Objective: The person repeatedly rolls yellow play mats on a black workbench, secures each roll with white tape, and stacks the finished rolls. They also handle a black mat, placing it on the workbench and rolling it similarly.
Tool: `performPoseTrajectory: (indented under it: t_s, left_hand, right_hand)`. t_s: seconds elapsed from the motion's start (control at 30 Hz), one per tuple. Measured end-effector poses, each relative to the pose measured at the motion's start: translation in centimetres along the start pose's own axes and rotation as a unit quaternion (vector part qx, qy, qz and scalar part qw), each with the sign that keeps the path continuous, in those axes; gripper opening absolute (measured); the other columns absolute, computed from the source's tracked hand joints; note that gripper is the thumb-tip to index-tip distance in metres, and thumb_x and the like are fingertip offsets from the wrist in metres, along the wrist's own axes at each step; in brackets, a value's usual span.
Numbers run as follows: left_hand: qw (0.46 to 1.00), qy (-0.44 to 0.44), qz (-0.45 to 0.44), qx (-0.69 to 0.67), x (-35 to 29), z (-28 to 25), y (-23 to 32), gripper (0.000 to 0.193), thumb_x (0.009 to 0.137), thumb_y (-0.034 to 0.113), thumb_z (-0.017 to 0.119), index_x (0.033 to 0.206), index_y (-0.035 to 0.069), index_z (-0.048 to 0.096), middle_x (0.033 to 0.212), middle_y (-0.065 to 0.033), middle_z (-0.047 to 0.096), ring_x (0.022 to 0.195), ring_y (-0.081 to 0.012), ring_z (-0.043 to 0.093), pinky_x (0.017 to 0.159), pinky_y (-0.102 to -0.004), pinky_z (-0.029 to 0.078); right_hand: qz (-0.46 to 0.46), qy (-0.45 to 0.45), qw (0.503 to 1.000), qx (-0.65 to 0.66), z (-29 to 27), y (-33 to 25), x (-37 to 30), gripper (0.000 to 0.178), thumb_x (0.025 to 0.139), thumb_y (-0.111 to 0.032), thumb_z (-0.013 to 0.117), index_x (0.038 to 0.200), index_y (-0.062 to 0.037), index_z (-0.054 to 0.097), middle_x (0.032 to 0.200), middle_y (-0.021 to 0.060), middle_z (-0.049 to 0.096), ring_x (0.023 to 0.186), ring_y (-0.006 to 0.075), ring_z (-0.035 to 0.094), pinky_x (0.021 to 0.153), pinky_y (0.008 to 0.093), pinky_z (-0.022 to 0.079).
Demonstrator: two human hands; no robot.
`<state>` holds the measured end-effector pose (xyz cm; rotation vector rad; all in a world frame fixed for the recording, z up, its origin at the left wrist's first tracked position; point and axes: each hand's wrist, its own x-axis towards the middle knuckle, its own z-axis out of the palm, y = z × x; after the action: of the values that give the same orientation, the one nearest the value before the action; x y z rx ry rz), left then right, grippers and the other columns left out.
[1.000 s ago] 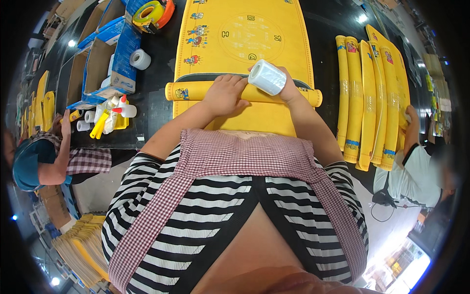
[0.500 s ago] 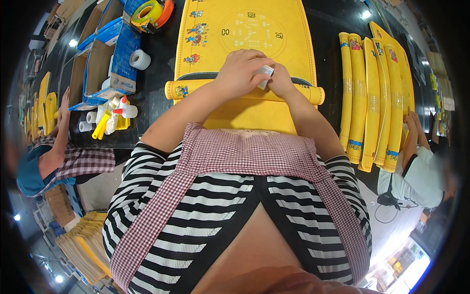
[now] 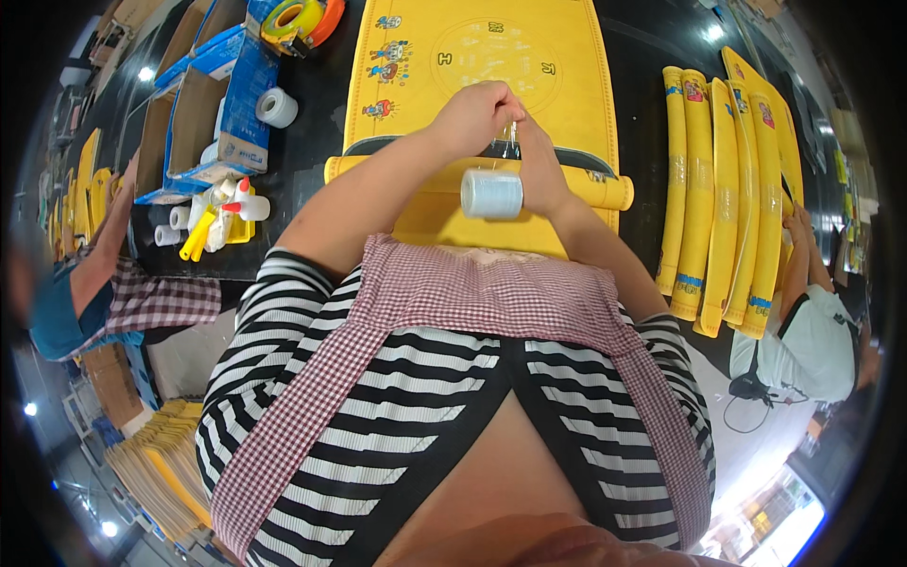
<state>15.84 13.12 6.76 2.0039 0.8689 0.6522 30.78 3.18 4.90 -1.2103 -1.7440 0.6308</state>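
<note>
My left hand (image 3: 485, 118) is closed in a pinch above the yellow mat, on a thin clear strip of film (image 3: 511, 144). My right hand (image 3: 541, 168) is beside it, its upper fingers close to the left fingertips. Against the right palm side is a roll of clear film (image 3: 492, 194), white-looking and lying sideways; how the fingers grip it is partly hidden. Below both hands is a yellow printed mat (image 3: 472, 57) with cartoon figures and a ring pattern. Its near part is a rolled edge (image 3: 383, 165) beside a dark grey band.
Several yellow rolled mats (image 3: 697, 189) lie at the right. On the left are blue cardboard boxes (image 3: 241, 104), a white roll (image 3: 277, 108), a tape dispenser (image 3: 300, 24) and a yellow tray (image 3: 243, 230) with bottles. Co-workers' arms (image 3: 111, 213) show at both sides.
The film roll has come down and toward me from between my hands, now fully showing beside my right hand. My left hand has risen slightly, with a strip of film stretched below it.
</note>
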Motion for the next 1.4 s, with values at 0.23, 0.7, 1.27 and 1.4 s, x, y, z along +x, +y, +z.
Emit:
performPoseTrajectory:
  t_s: [0.23, 0.7, 1.27, 1.4]
  left_hand:
    - [0.960, -0.173, -0.041, 0.215, 0.0, 2.8, -6.7, 0.034, 0.100, 0.037, 0.063, 0.119, 0.010, 0.066, 0.105, -0.0209, 0.073, 0.099, -0.0421, 0.069, 0.086, -0.0478, 0.053]
    - [0.979, 0.048, 0.046, 0.192, -13.2, -0.4, -2.6, 0.028, 0.092, 0.015, 0.070, 0.118, 0.008, 0.066, 0.122, -0.0148, 0.069, 0.114, -0.0351, 0.066, 0.099, -0.0462, 0.052]
    - [0.890, -0.248, -0.048, 0.381, 1.8, -5.1, -4.7, 0.076, 0.073, 0.035, 0.089, 0.141, 0.018, 0.060, 0.151, -0.0093, 0.050, 0.141, -0.0318, 0.046, 0.112, -0.0515, 0.038]
    - [0.892, -0.212, -0.047, 0.396, 2.1, -4.1, -5.6, 0.070, 0.073, 0.032, 0.088, 0.136, 0.015, 0.063, 0.142, -0.0098, 0.056, 0.137, -0.0316, 0.049, 0.111, -0.0479, 0.037]
  right_hand:
    - [-0.041, -0.130, 0.969, -0.206, 0.4, 1.4, -6.5, 0.096, 0.084, -0.039, 0.072, 0.157, 0.0072, 0.031, 0.139, 0.0197, 0.060, 0.134, 0.0390, 0.050, 0.115, 0.0492, 0.033]
    - [0.067, -0.205, 0.934, -0.283, 1.0, 3.2, -2.4, 0.086, 0.088, -0.024, 0.067, 0.160, 0.0037, 0.030, 0.122, 0.0172, 0.061, 0.118, 0.0376, 0.054, 0.105, 0.0455, 0.043]
    - [-0.162, -0.033, 0.971, -0.175, 2.1, 4.8, -0.8, 0.052, 0.082, -0.026, 0.080, 0.125, 0.0004, 0.069, 0.130, 0.0195, 0.070, 0.124, 0.0388, 0.065, 0.108, 0.0498, 0.051]
    - [-0.169, 0.014, 0.971, -0.169, 2.4, 6.5, 1.4, 0.050, 0.082, -0.025, 0.080, 0.126, -0.0030, 0.070, 0.125, 0.0184, 0.072, 0.118, 0.0378, 0.068, 0.103, 0.0491, 0.053]
